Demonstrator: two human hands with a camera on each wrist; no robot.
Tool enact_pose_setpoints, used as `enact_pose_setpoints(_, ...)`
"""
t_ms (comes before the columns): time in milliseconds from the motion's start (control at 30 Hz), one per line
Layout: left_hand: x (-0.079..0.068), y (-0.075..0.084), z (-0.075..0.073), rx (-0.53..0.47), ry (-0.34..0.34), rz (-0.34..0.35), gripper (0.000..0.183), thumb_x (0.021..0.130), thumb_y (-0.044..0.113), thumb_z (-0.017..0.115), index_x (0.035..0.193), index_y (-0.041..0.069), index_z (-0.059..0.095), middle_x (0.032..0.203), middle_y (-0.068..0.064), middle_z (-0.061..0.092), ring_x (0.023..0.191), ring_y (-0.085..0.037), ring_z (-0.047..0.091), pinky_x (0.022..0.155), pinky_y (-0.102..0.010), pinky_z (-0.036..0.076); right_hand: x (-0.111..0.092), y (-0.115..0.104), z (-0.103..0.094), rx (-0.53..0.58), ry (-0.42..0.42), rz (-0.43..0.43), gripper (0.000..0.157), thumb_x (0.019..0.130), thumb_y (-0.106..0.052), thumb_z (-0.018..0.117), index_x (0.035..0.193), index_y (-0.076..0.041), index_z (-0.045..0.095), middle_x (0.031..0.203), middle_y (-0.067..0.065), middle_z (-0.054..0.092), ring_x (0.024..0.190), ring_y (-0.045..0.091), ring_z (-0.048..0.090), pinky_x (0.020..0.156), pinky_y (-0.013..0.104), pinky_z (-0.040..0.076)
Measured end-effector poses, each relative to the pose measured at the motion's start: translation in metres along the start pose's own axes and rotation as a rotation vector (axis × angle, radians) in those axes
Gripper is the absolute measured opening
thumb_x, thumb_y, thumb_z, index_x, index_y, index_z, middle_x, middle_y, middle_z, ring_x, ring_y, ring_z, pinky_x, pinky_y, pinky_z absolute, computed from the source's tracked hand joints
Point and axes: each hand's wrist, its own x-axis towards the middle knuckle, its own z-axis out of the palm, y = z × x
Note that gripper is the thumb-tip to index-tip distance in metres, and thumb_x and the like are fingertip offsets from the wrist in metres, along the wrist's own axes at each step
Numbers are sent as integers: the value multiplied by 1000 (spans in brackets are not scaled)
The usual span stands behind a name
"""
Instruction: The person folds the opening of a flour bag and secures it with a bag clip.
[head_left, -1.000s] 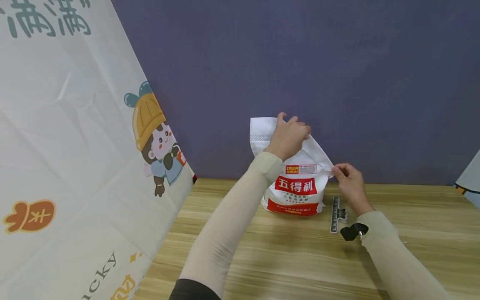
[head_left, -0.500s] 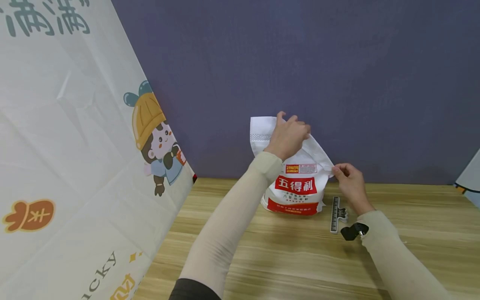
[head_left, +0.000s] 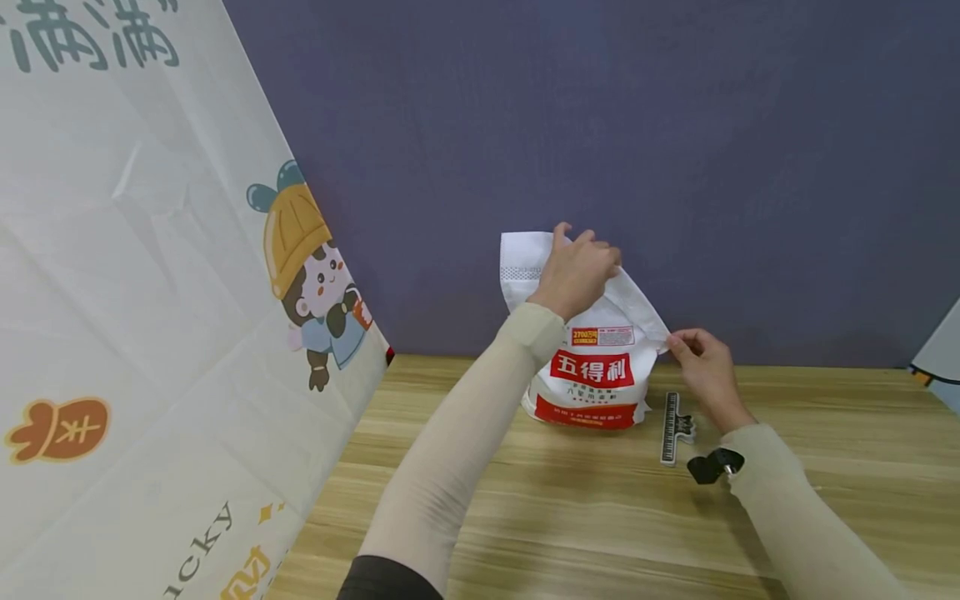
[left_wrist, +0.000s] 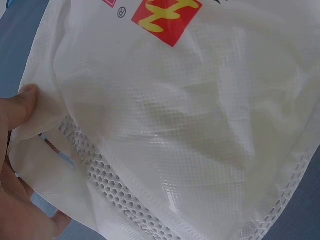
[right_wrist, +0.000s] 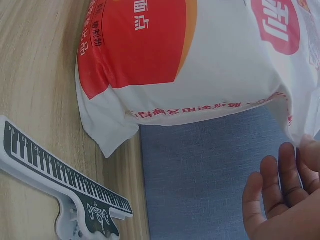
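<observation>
A white and red flour bag (head_left: 592, 371) with Chinese print stands upright on the wooden table against the dark backdrop. Its upper part slants down to the right, and a handle cutout shows in the left wrist view. My left hand (head_left: 577, 275) grips the bag's top edge, thumb on the near face beside the cutout (left_wrist: 57, 150). On the bag's right side, my right hand (head_left: 703, 371) pinches a corner of the folded top between thumb and index finger, while its other fingers (right_wrist: 272, 182) curl loosely. Below that hand lies a black and white clip (head_left: 671, 429) with a ruler-like printed edge.
The wooden table (head_left: 570, 508) meets a dark blue-grey backdrop (head_left: 450, 133) right behind the bag. A white printed sheet (head_left: 150, 275) slants along the left side. At the right wrist sits a small black camera (head_left: 716, 464).
My right hand and wrist have shifted slightly to the right with the pinched corner. The left hand keeps its place on the bag's top, and the clip has not moved.
</observation>
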Motion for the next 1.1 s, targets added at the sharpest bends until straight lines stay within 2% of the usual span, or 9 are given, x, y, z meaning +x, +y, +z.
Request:
enact_pose_setpoints(167,0,0,0,-11,-1,-4,24,103,36,60,123,32,73,122,15,74,116,-9,61,121,-52,25,-2,0,-2,-11,-19,-2,40,107,-32,52,126,3,58,115,11,60,98,9,58,76,8,49)
enact_pose_setpoints(333,-1,0,-1,-19,-6,-8,25,104,36,59,124,32,73,124,15,73,117,-9,61,121,-52,25,-5,0,-5,-49,-25,-13,40,108,-32,50,125,3,59,116,15,61,98,14,58,72,9,48)
enact_pose_setpoints(567,-1,0,-1,-20,-2,-10,25,104,35,60,124,32,73,124,15,73,116,-8,62,121,-52,26,-9,5,-12,-103,-32,-43,41,107,-36,51,122,1,61,106,7,62,93,14,57,69,14,47)
enact_pose_setpoints(733,-1,0,-1,-17,7,-8,24,103,35,60,124,32,73,123,15,74,116,-8,62,120,-52,26,-12,10,-18,-88,-28,-85,38,106,-33,54,117,3,62,92,-4,63,84,5,56,68,15,46)
enact_pose_setpoints(933,-2,0,-2,-17,5,-6,24,103,36,60,124,32,73,123,15,74,116,-9,62,120,-51,26,-15,15,-23,-73,-45,-85,32,106,-27,54,114,3,62,82,-17,59,78,-2,54,67,15,47)
enact_pose_setpoints(1033,-2,0,-2,-14,6,-7,24,103,36,60,123,32,73,123,16,74,116,-9,62,120,-51,26,-16,19,-25,-104,-97,-82,32,106,-25,54,115,5,62,84,-13,62,76,-3,54,66,17,48)
enact_pose_setpoints(1100,-2,0,-1,-15,7,-9,24,103,36,60,123,32,73,123,16,74,115,-9,62,120,-51,26,-17,23,-26,-170,-159,-95,31,106,-23,55,116,6,62,89,-4,67,78,-1,55,67,18,48)
